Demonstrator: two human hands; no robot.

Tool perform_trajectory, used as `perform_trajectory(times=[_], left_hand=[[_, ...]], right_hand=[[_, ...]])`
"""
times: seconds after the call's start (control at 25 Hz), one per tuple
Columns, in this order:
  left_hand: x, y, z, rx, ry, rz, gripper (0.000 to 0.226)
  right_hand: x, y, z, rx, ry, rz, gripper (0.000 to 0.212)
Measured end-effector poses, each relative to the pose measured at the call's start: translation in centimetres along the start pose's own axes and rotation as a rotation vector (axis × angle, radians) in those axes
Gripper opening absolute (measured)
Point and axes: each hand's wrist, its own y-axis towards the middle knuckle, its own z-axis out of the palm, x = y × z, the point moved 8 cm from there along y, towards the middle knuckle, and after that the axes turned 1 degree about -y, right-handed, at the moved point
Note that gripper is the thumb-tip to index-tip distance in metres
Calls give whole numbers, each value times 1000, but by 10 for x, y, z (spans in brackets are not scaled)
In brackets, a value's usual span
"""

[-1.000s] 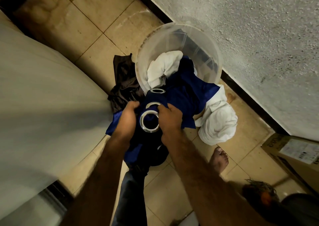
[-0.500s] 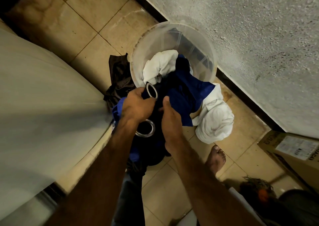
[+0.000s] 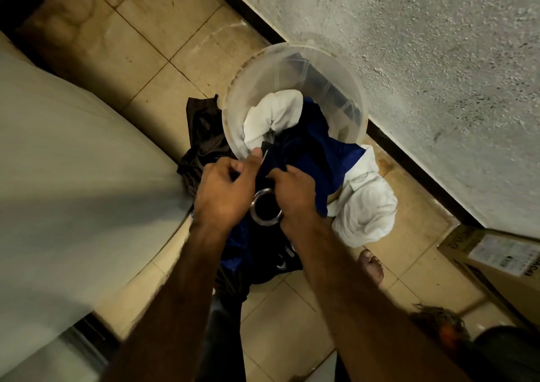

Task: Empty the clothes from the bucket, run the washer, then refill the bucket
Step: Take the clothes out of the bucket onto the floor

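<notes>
Right, I see the left hand point(image 3: 225, 194) and right hand point(image 3: 295, 194) both bunched into the glossy blue cloth point(image 3: 330, 159), fingers curled, either side of its round metal eyelet point(image 3: 266, 210). That cloth spills over the rim of the translucent round plastic bucket point(image 3: 257, 80) onto the tiled floor point(image 3: 146, 45). Crumpled white fabric point(image 3: 271, 116) lies inside the bucket, close by the rough plaster wall point(image 3: 438, 60).

We've got a milky, see-through bucket point(image 3: 233, 89) here, a white cloth point(image 3: 274, 113) against deep blue fabric point(image 3: 336, 159), and there's a shiny silver ring point(image 3: 266, 208). We see a dark brown cloth point(image 3: 204, 130), another white bundle point(image 3: 365, 206), beige floor tiles point(image 3: 146, 45) and a speckled grey wall point(image 3: 438, 60).
</notes>
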Motion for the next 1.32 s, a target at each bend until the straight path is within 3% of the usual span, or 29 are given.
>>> perform_trajectory(times=[0.04, 0.16, 0.28, 0.36, 0.44, 0.52, 0.64, 0.68, 0.84, 0.88, 0.96, 1.04, 1.08, 1.2, 1.24, 1.28, 1.32], left_hand=[[3, 10, 0, 0, 38, -85, 57], [9, 28, 18, 268, 60, -306, 62], [5, 34, 14, 306, 116, -284, 43], [-6, 23, 8, 303, 151, -193, 26], [-12, 4, 0, 318, 143, -153, 26], [-13, -17, -11, 359, 87, -174, 29], [-14, -57, -18, 531, 86, -202, 31], [-13, -68, -19, 579, 120, -192, 31], [4, -82, -38, 622, 166, -239, 20], [7, -76, -45, 557, 134, -258, 35], [6, -60, -59, 314, 48, -270, 62], [0, -40, -60, 130, -37, -263, 66], [2, -28, -51, 135, -11, -255, 78], [30, 3, -13, 353, 298, -288, 129], [44, 8, -2, 404, 417, -302, 133], [57, 15, 7, 435, 529, -279, 122], [62, 21, 16, 464, 600, -226, 97]], right_hand=[[1, -17, 5, 50, -35, -74, 15], [-8, -62, 28, 306, -113, -226, 10], [-24, -75, 32, 441, -100, -227, 25], [-30, -60, 17, 319, -42, -106, 43], [-41, -35, -2, 126, 25, 90, 64], [-51, -10, -6, 70, 175, 230, 83], [-59, 13, 1, -5, 281, 279, 111], [-64, 18, 3, -26, 265, 273, 106], [-59, 8, 20, 11, 41, 132, 32], [-54, -2, 25, 24, -13, 83, 24], [-52, -26, 41, 93, -86, -12, 20], [-57, -54, 61, 224, -154, -105, 17], [-62, -65, 70, 296, -205, -165, 20], [-71, -94, 81, 513, -368, -294, 19], [-75, -99, 81, 581, -421, -282, 17], [-80, -100, 79, 627, -492, -251, 15], [-85, -100, 74, 657, -532, -212, 15]])
